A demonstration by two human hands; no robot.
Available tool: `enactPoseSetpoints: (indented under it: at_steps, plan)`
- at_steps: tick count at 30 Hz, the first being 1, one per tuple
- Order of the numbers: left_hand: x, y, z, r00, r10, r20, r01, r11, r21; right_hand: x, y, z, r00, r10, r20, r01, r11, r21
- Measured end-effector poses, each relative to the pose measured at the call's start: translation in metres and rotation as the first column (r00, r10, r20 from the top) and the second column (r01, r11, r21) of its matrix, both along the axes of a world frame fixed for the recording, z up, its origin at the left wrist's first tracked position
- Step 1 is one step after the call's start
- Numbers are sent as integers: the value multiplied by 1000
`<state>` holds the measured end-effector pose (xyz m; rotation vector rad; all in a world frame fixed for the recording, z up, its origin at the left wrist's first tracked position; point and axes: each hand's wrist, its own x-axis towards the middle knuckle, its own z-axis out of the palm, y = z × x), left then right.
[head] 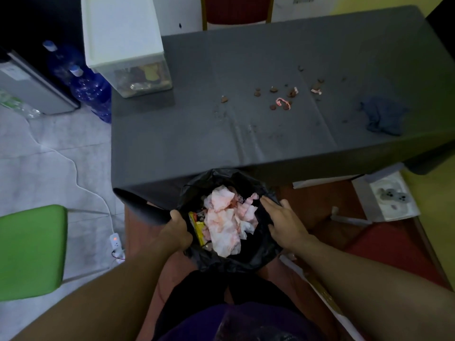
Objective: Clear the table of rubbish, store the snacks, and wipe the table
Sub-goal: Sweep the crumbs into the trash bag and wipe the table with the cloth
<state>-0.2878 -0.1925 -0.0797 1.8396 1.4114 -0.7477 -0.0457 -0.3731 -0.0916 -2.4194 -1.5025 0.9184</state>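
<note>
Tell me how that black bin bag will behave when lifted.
The bag will probably sag and fold, since its rim is crumpled. It is likely light, holding mostly tissues. The thin film may slip, so both hands, left and right, help.

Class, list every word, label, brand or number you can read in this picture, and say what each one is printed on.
None can be read.
Yellow wrapper in the black bin bag: print too blurred.
Blue bottles: labels too small.
Clear box on the table: packets inside blurred.

Black bin bag [268,244], grey table [246,57], blue cloth [384,116], green chair [32,249].
</note>
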Motion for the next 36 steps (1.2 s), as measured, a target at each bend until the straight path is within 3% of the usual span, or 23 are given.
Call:
enactPoseSetpoints:
  at_steps: [12,23,30,36]
  plan:
    - [-8,10,-12,991,-92,-101,83,993,-88,-24,-15,-14,1000,-21,18,22,999,-41]
    - [1,27,-28,993,-118,-2,117,991,-68,-13,0,-16,996,-74,44,77,993,-94]
    - [13,14,-32,991,78,111,-78,997,-6,2,5,-24,998,-37,44,42,991,-127]
    - [39,7,-32,982,187,25,-187,982,-12,40,13,-21,997,70,25,-64,983,-174]
